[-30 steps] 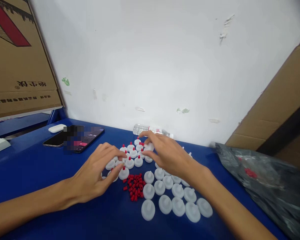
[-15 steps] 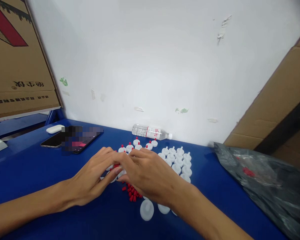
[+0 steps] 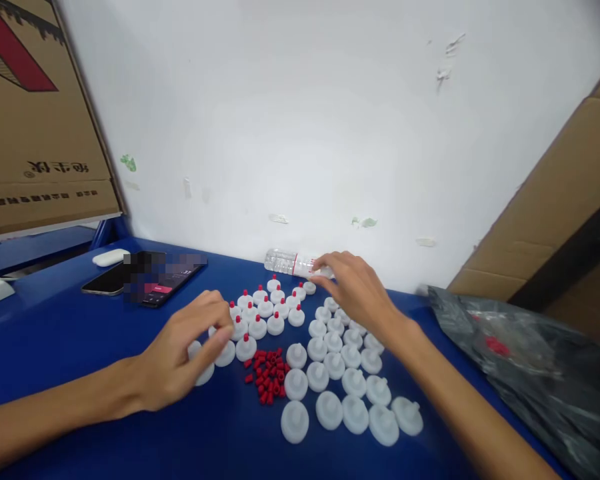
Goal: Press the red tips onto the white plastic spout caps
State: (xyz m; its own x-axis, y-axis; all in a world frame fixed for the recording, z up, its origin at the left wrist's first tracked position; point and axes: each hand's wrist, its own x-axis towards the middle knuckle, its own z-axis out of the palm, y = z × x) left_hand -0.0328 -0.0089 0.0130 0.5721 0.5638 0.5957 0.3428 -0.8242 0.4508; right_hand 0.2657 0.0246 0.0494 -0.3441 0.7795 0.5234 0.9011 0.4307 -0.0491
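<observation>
My left hand (image 3: 183,347) is curled over the left edge of the white round caps, thumb close to the bent forefinger. Whatever its fingers hold, if anything, is hidden. My right hand (image 3: 355,287) hangs above the back of the caps, thumb and fingertips apart, in front of a clear bottle (image 3: 281,260). Under and beside it stand several plain white caps (image 3: 335,365) with bare spouts. To the left are several white caps with red tips (image 3: 257,327), upright in loose rows. A pile of small red tips (image 3: 267,377) lies between the two groups.
Two phones (image 3: 177,280) and a white rounded case (image 3: 111,258) lie on the blue table at left. A dark plastic bag (image 3: 540,373) with red pieces in a clear bag covers the right side. Cardboard (image 3: 40,133) stands at left, and a white wall rises behind.
My hands were together over the caps and have parted. The right hand moved back and right, towards the bottle; the left drew slightly left. The red pile and more caps are uncovered.
</observation>
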